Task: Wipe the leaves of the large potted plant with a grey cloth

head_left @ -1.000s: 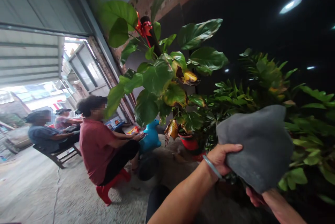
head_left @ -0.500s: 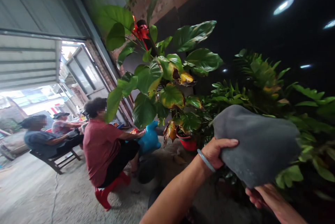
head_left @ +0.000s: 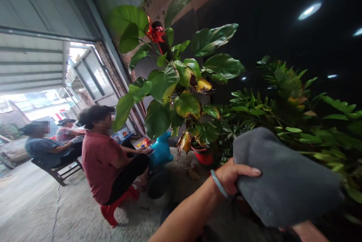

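Observation:
A dark grey, soft-looking piece of cloth [head_left: 283,181] hangs at the lower right, its exact kind unclear. My left hand [head_left: 236,178], with a pale bracelet on the wrist, grips its left edge, thumb on top and the other fingers hidden behind. Only a sliver of my right hand [head_left: 307,230] shows beneath the cloth's lower edge. Its fingers are covered, so whether it holds the cloth cannot be seen. Green potted plants [head_left: 254,114] grow just beyond the cloth.
A tall leafy plant [head_left: 161,83] rises in the middle, beside a red pot [head_left: 203,156]. Left of it, a person in a red shirt [head_left: 102,159] sits on a red stool [head_left: 113,210] near a blue toy animal [head_left: 161,151]. Two more people sit further left.
The cloth has moved down and right, spreading wider. My right hand has slipped mostly out of sight beneath it. The person in red has drawn an arm back from the blue toy.

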### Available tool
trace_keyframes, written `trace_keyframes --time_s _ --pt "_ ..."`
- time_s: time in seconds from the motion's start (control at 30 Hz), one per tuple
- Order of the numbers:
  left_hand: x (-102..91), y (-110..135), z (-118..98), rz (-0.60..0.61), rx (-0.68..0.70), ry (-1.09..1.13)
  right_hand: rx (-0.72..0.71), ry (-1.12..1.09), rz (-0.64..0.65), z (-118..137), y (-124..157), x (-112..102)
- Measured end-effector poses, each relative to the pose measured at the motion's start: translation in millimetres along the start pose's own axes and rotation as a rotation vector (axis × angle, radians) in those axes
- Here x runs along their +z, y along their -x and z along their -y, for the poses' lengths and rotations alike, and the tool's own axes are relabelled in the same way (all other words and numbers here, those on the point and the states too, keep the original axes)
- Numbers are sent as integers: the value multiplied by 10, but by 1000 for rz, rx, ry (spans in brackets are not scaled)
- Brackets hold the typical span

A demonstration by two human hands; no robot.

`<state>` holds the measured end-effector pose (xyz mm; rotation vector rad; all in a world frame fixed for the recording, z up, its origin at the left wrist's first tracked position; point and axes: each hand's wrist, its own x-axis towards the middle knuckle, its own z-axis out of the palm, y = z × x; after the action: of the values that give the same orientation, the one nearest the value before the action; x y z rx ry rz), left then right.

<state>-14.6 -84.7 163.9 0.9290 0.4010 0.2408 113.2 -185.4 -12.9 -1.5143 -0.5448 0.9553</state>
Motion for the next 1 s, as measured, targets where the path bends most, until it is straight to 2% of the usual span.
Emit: trace_keyframes --time_s 0.07,0.1,0.17,0.23,0.27,0.33,0.43,0.53,0.6,0.67,0.73,0.8,0.87,0.93,1.0 --pt "-14 -163 -26 -48 75 35 39 9 37 23 -22 12" --pt "-70 -232 24 -101 64 60 53 7 48 33 -32 14" --pt "-252 -288 215 -248 -57 80 57 -8 68 44 -48 8" --pt "-454 -197 431 -379 -205 33 42 -25 84 39 -54 -12" --pt "-536 -105 507 -391 -241 -10 35 -29 87 32 -54 -26" --pt "-620 115 534 -323 -264 -63 46 -26 78 21 -52 -55" --pt "-542 324 254 -215 -186 -81 90 -24 62 51 -45 -70" --pt "-361 236 -132 -196 3 -2 118 -31 79 149 -27 -22" --pt "-280 77 -243 -216 81 76 127 -29 90 219 -6 32" --pt "-265 -68 -165 -267 70 110 118 -27 80 260 17 79" --pt "-308 -129 53 -331 6 76 94 -27 66 259 35 98" --pt "-377 -80 287 -371 -71 -1 60 -29 61 225 47 84" --pt "-426 48 400 -366 -141 -61 32 -35 65 183 54 49" --pt "-419 183 328 -318 -168 -80 24 -45 71 160 56 16" --pt "-352 247 113 -271 -111 -63 35 -52 87 170 53 1"
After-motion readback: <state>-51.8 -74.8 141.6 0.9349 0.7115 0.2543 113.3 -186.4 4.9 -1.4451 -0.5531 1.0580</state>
